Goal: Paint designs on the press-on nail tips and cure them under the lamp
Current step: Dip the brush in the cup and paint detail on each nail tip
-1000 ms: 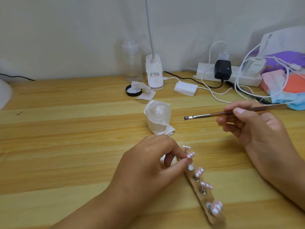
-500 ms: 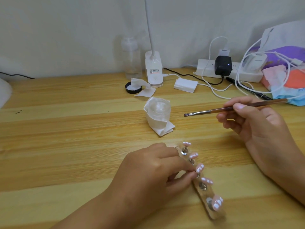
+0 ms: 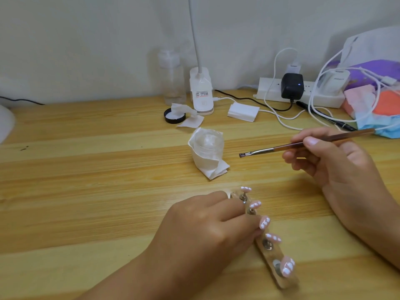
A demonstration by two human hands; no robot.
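A narrow holder strip (image 3: 273, 255) lies on the wooden table (image 3: 86, 180) near its front edge, with several pink nail tips (image 3: 264, 222) carrying white dots on small metal stands. My left hand (image 3: 207, 230) lies over the strip's left side, its fingers at the stand of the middle tip; whether they pinch it is hidden. My right hand (image 3: 329, 161) hovers to the right and farther back, pinching a thin brown brush (image 3: 287, 146) whose dark tip points left.
A small clear jar wrapped in white tissue (image 3: 206, 153) stands behind the strip. Farther back are a black lid with a wipe (image 3: 175, 115), a clear bottle (image 3: 172, 80), a white lamp base (image 3: 201, 92), a power strip (image 3: 300, 92) with cables, and bags (image 3: 372, 89) at right.
My left hand slid down the holder strip from the upper tips to the middle tip. The right hand with the brush stayed nearly still.
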